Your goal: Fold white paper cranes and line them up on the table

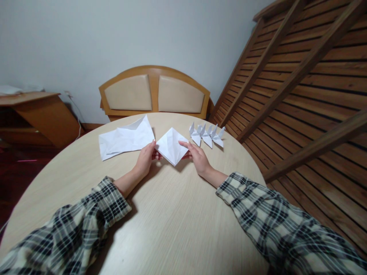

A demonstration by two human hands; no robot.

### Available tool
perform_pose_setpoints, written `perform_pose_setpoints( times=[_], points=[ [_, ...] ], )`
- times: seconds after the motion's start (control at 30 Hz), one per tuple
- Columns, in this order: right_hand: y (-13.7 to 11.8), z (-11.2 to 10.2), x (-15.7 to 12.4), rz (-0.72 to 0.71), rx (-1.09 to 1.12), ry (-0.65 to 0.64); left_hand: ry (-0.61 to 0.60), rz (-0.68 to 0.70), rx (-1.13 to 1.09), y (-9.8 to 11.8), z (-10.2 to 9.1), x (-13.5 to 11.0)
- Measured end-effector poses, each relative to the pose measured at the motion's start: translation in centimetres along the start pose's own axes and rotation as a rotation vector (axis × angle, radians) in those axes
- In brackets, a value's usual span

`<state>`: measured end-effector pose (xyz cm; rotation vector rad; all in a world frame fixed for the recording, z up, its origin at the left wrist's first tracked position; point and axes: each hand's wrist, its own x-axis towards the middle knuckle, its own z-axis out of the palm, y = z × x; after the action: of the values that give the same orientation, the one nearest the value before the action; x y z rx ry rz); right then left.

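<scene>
A white sheet of paper folded into a diamond (171, 146) is held a little above the table between my two hands, one point toward me. My left hand (145, 158) pinches its left corner, thumb on top and fingers underneath. At the right corner my right hand (198, 157) grips it the same way, its thumb lying over the upper face. Creases run down the paper's middle. Just beyond my right hand stand several folded paper cranes (207, 135) in a row. White paper sheets (126, 138) with fold lines lie left of the diamond.
The round wooden table (169, 229) fills the foreground. Behind it stands a headboard (155, 91) with two padded panels against the wall. A slatted wooden frame (304, 88) leans at the right. At the left is a wooden desk (48, 114) with a white cable beside it.
</scene>
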<state>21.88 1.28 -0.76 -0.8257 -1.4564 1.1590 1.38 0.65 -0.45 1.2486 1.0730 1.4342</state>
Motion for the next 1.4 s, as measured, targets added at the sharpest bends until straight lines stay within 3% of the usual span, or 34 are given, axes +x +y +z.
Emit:
perform_pose_setpoints(
  times=[0.17,0.43,0.57,0.87,1.13,1.27,1.4],
  points=[
    [-0.3,0.1,-0.1,0.005,-0.005,-0.023,-0.114,-0.107,-0.035,-0.5,0.3,0.0],
    [-0.9,0.5,-0.6,-0.054,-0.086,-0.171,-0.050,-0.052,0.016,-0.3,0.3,-0.5],
    [-1.3,0.5,-0.7,-0.134,-0.165,-0.180,-0.101,-0.063,0.093,0.0,0.3,-0.9],
    [-1.1,0.5,-0.8,-0.129,-0.165,-0.177,-0.111,-0.007,0.069,0.0,0.4,-0.8],
    [-0.9,0.5,-0.7,-0.139,-0.134,-0.173,-0.246,0.023,0.222,0.3,0.3,-1.0],
    [-0.5,0.6,-0.7,-0.085,-0.098,-0.193,-0.234,0.025,0.238,-0.4,0.1,-0.7],
    [0.0,0.5,-0.6,-0.084,-0.082,-0.135,-0.196,0.029,0.188,-0.7,0.0,-0.5]
  ],
)
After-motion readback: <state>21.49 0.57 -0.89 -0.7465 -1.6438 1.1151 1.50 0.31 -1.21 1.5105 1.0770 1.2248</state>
